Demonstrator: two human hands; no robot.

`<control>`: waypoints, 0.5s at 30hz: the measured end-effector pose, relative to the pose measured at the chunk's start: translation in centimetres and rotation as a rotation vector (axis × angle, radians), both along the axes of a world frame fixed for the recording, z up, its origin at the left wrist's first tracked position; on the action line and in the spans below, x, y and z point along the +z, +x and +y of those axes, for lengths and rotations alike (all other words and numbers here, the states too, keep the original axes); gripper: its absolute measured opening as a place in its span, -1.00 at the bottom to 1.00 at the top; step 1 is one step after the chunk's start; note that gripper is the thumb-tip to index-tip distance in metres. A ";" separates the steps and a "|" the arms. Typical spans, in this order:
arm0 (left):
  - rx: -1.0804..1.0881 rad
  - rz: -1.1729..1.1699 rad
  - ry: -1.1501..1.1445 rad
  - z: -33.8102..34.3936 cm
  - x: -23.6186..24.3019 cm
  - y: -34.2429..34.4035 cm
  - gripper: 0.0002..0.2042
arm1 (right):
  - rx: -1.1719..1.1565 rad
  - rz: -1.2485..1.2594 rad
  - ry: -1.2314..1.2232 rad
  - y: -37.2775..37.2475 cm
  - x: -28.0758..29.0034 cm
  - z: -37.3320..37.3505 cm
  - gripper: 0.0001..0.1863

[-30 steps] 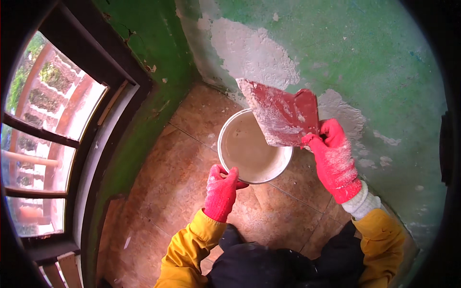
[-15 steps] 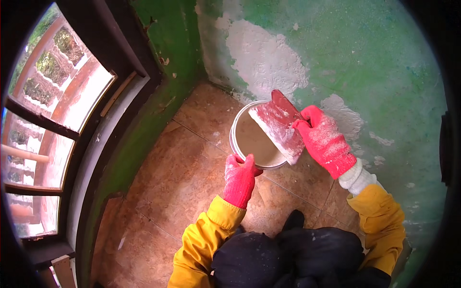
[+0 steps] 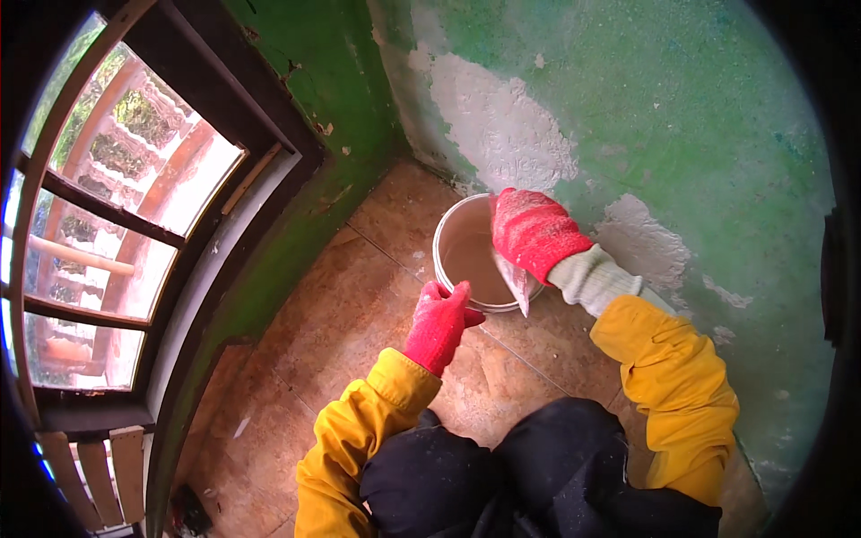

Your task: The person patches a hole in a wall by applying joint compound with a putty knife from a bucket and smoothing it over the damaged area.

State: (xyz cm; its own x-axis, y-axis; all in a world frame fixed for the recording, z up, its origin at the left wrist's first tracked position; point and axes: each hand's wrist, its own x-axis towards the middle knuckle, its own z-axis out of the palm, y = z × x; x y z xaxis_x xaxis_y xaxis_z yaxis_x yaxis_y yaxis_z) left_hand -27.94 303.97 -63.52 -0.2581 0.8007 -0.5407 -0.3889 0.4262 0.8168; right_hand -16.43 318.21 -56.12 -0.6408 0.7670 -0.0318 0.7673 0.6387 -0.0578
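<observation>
A white round bucket point(image 3: 438, 251) holds a smooth beige-grey mixture. My left hand point(image 3: 438, 327), in a red glove, is closed on its near rim. My right hand point(image 3: 538, 231), in a red glove with a pale cuff, is over the bucket's right side. It is closed around a wide putty knife point(image 3: 514, 283), mostly hidden behind the glove. The visible part of the blade is smeared white and points down at the bucket's right edge. Whether it touches the mixture I cannot tell.
Beyond the bucket rises a green wall point(image 3: 700, 134) with a large white filler patch point(image 3: 498, 121) and a smaller patch point(image 3: 641, 235). At left is a dark-framed window point(image 3: 117, 211). Brown tiles point(image 3: 323, 305) cover the floor around my dark-clothed knees point(image 3: 430, 475).
My right hand has moved left over the bucket and turned, tilting the putty knife down at its right side. My left hand stays on the rim. The view has shifted slightly.
</observation>
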 end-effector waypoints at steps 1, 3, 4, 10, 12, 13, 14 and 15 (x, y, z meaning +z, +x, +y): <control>-0.053 -0.008 -0.018 0.2 0.3 -0.4 -0.70 | 0.058 -0.043 -0.007 0.0 0.2 0.1 -0.74; -0.105 -0.021 -0.036 1.0 0.5 -1.4 -0.69 | 0.108 -0.009 0.001 0.9 -0.4 1.1 -0.73; -0.162 0.195 -0.087 1.7 0.6 -2.2 -0.65 | 0.126 -0.042 0.013 1.1 -0.3 1.7 -0.72; -0.424 0.609 -0.087 7.0 2.1 -6.2 -0.57 | 0.024 -0.058 -0.213 2.0 0.9 2.1 -0.68; -0.550 0.643 -0.121 8.7 1.7 -6.8 -0.58 | -0.095 -0.059 -0.259 1.6 0.9 2.1 -0.66; -0.552 0.713 -0.035 9.5 0.8 -7.0 -0.60 | -0.191 -0.056 -0.292 1.4 1.1 2.1 -0.63; -0.546 0.785 0.053 10.1 0.1 -7.3 -0.61 | -0.216 -0.058 -0.295 0.8 1.5 2.0 -0.63; -0.571 0.779 0.062 10.4 -0.5 -7.4 -0.61 | -0.221 -0.099 -0.325 0.1 1.8 1.9 -0.60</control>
